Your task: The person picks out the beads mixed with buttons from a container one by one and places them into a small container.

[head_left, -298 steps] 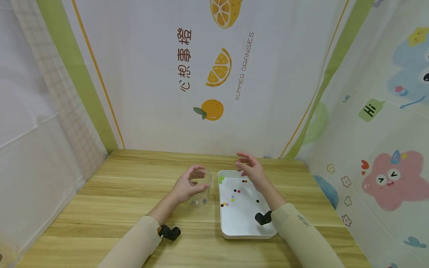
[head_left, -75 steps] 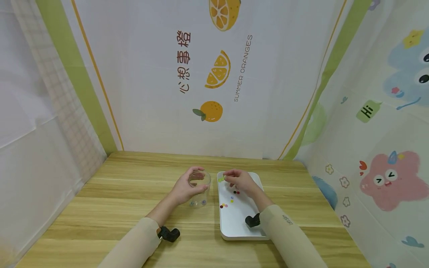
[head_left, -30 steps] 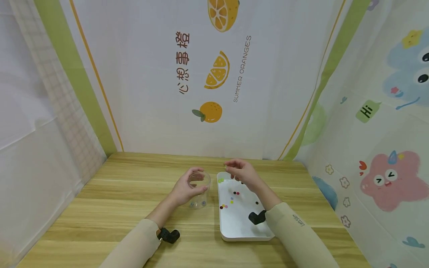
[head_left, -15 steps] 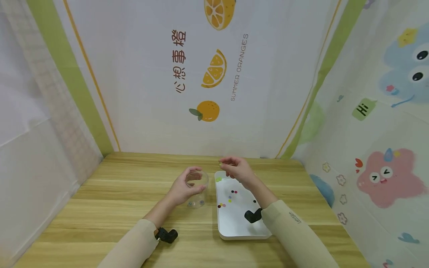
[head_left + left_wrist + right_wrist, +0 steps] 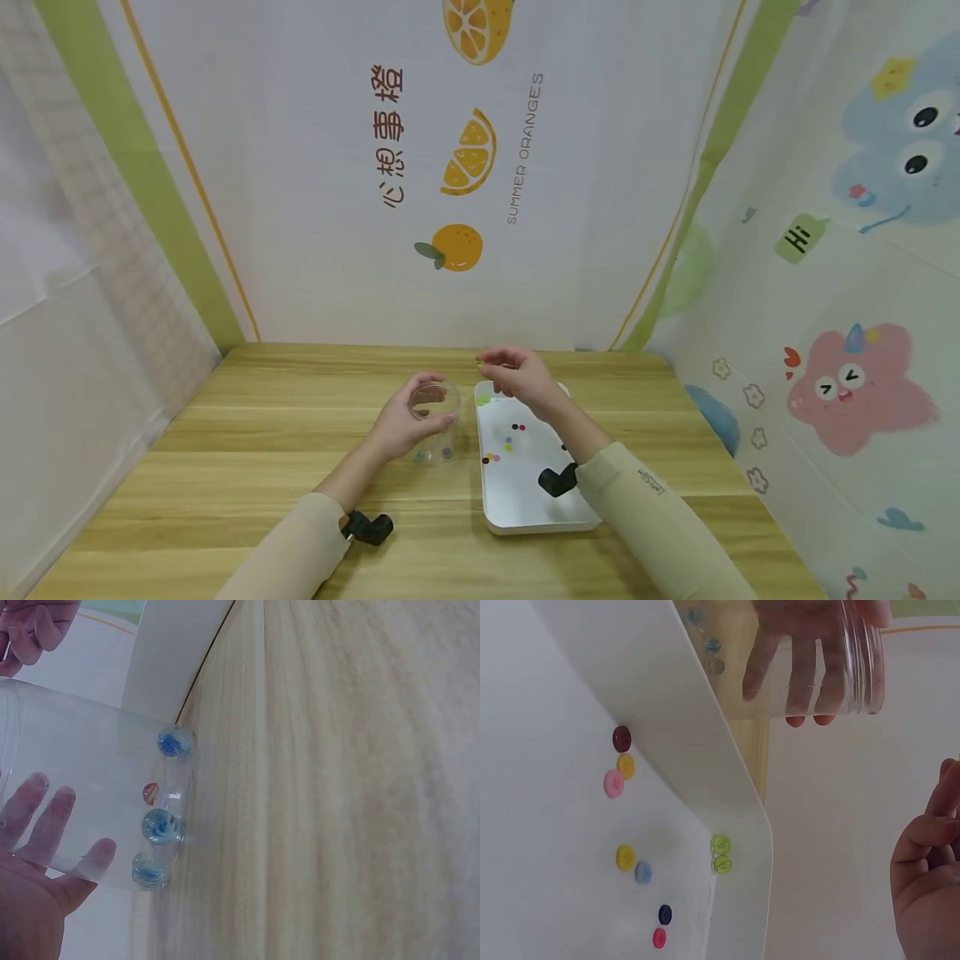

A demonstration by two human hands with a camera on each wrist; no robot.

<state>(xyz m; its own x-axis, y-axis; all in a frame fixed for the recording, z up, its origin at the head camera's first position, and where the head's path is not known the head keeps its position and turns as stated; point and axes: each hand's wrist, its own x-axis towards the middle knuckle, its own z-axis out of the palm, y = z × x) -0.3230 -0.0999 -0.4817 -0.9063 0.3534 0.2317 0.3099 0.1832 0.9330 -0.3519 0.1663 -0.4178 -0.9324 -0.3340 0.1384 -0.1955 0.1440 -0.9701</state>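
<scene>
My left hand (image 5: pixel 401 425) grips a clear plastic jar (image 5: pixel 437 435), fingers and thumb curled round its side. The jar stands upright on the wooden table with its mouth up. In the left wrist view, several blue-swirled marbles (image 5: pixel 160 826) and an orange-red one (image 5: pixel 151 794) lie at its bottom. Above the far end of the white tray (image 5: pixel 528 500), my right hand (image 5: pixel 525 382) pinches a small yellow-green marble (image 5: pixel 481 364), largely hidden by the fingertips. Two green marbles (image 5: pixel 721 844) sit in the tray's far left corner.
Loose buttons lie scattered in the tray: yellow (image 5: pixel 625 857), light blue (image 5: pixel 643 872), pink (image 5: pixel 614 783), dark red (image 5: pixel 622 739), navy (image 5: pixel 665 914) and others. The tray's raised wall (image 5: pixel 739 772) stands just right of the jar. A printed curtain (image 5: pixel 337 275) hangs behind the table.
My right hand reached to the green marbles in the tray corner, rose with one, and has moved left toward the jar. The left hand keeps holding the jar. The head view has shifted slightly.
</scene>
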